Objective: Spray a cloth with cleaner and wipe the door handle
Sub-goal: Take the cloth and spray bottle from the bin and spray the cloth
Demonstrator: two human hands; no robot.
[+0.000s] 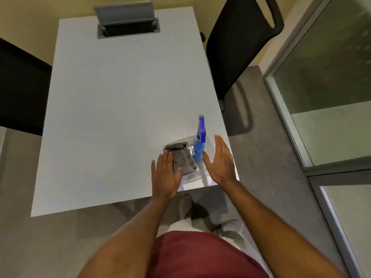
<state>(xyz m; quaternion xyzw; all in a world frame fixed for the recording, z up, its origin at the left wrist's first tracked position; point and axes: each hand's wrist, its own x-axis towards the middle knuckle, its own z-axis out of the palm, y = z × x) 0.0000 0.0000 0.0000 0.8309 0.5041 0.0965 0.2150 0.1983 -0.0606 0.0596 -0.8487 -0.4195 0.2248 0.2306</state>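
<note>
A grey folded cloth [183,158] lies in a clear plastic bin [176,142] at the near right corner of the white table [120,97]. A spray bottle [199,141] with blue liquid and a blue trigger head stands in the bin, right of the cloth. My left hand [165,175] hovers with straight fingers over the cloth's left edge and holds nothing. My right hand [220,161] is spread flat just right of the bottle, palm facing it, apart from it. No door handle is in view.
A black chair [236,47] stands right of the table. An open grey cable hatch [128,23] sits at the table's far end. A dark panel [20,87] is at the left. Frosted glass panels with metal frames [321,97] line the right side. Grey carpet lies below.
</note>
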